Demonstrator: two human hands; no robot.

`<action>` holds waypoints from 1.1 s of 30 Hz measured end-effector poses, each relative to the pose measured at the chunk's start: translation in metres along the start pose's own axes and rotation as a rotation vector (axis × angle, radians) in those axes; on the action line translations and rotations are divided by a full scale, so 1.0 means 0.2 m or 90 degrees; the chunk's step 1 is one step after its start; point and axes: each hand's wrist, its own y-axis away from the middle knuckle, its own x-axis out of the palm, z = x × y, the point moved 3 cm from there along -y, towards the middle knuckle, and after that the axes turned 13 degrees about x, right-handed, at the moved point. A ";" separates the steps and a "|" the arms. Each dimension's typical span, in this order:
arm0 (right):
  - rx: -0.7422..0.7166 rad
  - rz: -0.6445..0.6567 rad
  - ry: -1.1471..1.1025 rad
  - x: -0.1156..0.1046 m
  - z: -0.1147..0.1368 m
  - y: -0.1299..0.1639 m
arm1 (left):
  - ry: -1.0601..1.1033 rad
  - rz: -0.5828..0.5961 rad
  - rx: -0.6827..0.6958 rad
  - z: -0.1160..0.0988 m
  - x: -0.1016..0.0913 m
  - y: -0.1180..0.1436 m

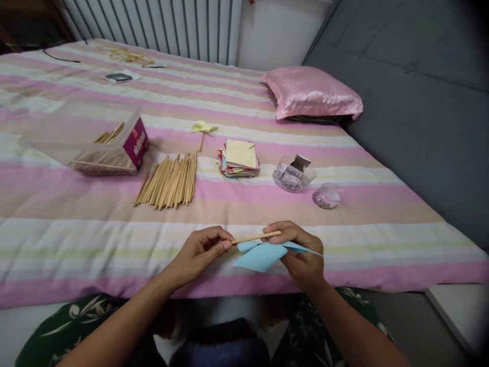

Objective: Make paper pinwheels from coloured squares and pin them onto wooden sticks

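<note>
Close to the bed's near edge, my left hand (206, 252) pinches one end of a thin wooden stick (255, 237), which lies almost level. The light blue paper pinwheel (262, 256) is in my right hand (303, 250), its folded blades spreading to both sides just below the stick. The right fingers also touch the stick's other end. Part of the pinwheel is hidden behind those fingers, and I cannot make out a pin. Beyond my hands lie a pile of wooden sticks (170, 181) and a stack of coloured paper squares (240, 155).
A clear plastic box (91, 165) with sticks stands at the left. A finished-looking yellow pinwheel (204, 128) lies behind the sticks. Right of the paper are a clear container (292, 176) and a small round tub (326, 196) with metal bits. A pink pillow (313, 94) rests farther back on the striped bed.
</note>
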 end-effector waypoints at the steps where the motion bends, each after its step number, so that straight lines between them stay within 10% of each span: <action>1: -0.003 0.002 0.000 0.00 0.00 0.00 | -0.002 -0.002 0.001 0.00 0.00 0.00; 33: -0.047 -0.063 0.042 -0.01 0.02 0.02 | -0.038 -0.030 0.064 0.00 -0.02 0.00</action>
